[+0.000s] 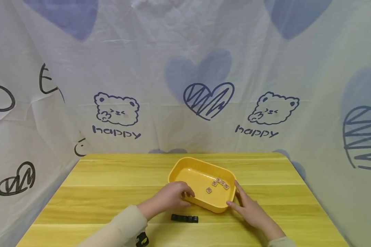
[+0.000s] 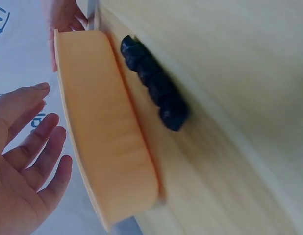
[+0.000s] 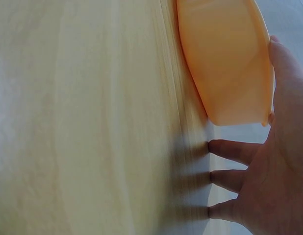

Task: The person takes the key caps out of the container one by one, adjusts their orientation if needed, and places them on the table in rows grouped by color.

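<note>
Backdrop: a white cloth (image 1: pixel 179 68) printed with blue hearts, bears and the word "happy" is hanging behind and to both sides of the table.
Table: a yellow wooden table (image 1: pixel 105 185) is carrying everything else; its grain is running left to right in the head view.
Tray: a yellow plastic tray (image 1: pixel 185 168) is sitting on the table near its middle, turned at a slight angle, with both hands at its near corners.
Left hand: the left hand (image 1: pixel 170 197) is resting at the tray's near left corner, fingers bending over the rim in the head view; the left wrist view is showing its fingers (image 2: pixel 41 147) spread and mostly straight beside the tray's outer wall (image 2: pixel 102 137), so whether it is actually gripping the rim I cannot tell.
Right hand: the right hand (image 1: pixel 250 207) is lying flat at the tray's near right corner, fingers apart and straight, the thumb (image 3: pixel 284 63) pressing along the tray's wall (image 3: pixel 225 58) and the other fingertips touching the table.
Black piece: a short row of joined black blocks (image 1: pixel 184 218) is lying on the table just in front of the tray, between the two hands, touching neither.
Tiles: five small brown square tiles (image 1: pixel 217 183) are lying inside the tray, toward its right half.
</note>
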{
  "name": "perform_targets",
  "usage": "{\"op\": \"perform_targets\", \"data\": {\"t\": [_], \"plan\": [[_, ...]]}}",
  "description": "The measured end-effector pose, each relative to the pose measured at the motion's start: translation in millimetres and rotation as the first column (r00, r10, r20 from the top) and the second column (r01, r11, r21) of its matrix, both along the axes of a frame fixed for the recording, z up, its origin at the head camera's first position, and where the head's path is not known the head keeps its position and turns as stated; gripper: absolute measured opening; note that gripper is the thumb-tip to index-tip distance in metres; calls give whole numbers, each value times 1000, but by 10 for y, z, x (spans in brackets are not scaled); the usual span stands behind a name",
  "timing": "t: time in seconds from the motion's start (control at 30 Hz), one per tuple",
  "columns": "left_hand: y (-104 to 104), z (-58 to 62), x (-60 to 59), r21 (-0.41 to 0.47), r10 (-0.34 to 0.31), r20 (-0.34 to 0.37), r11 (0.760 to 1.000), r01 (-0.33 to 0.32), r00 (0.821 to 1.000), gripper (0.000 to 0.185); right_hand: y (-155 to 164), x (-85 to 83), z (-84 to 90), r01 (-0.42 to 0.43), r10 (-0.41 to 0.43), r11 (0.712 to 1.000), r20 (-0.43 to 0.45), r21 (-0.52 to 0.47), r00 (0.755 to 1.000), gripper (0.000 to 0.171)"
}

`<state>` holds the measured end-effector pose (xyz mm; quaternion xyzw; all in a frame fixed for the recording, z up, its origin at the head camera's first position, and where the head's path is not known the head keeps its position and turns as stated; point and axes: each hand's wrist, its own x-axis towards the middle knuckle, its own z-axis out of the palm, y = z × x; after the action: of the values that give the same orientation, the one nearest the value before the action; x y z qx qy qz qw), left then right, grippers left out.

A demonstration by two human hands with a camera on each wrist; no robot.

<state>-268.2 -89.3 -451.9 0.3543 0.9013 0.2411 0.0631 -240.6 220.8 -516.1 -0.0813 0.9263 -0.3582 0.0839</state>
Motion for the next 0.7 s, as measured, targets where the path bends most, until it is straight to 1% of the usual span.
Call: {"op": "perform_targets", "data": {"t": [0.13, 0.2, 0.33, 0.47, 0.6, 0.7], "plan": [[132, 50, -99, -36, -31, -27, 999, 30, 999, 23, 18, -3, 8, 5, -5, 1000, 0, 0, 1000, 88], [187, 68, -142, -55, -37, -32, 998, 36, 999, 23, 22, -3, 11, 8, -8, 1000, -1, -3, 1000, 88], [278, 81, -240, -92, -57, -64, 994, 51, 996, 23, 14, -3, 5, 8, -8, 1000, -6, -8, 1000, 88], [368, 85, -339, -125, -69, -69, 990, 60, 995, 22, 7, 7, 2, 7, -7, 1000, -17, -4, 1000, 88], [469, 73, -412, -198, -75, -64, 978, 61, 995, 22, 8, 11, -12, 9, -9, 1000, -26, 2, 1000, 89], [541, 54, -462, -260, -95, -77, 963, 72, 993, 23, 5, 3, -25, 8, -8, 1000, -28, 0, 1000, 88]]}}
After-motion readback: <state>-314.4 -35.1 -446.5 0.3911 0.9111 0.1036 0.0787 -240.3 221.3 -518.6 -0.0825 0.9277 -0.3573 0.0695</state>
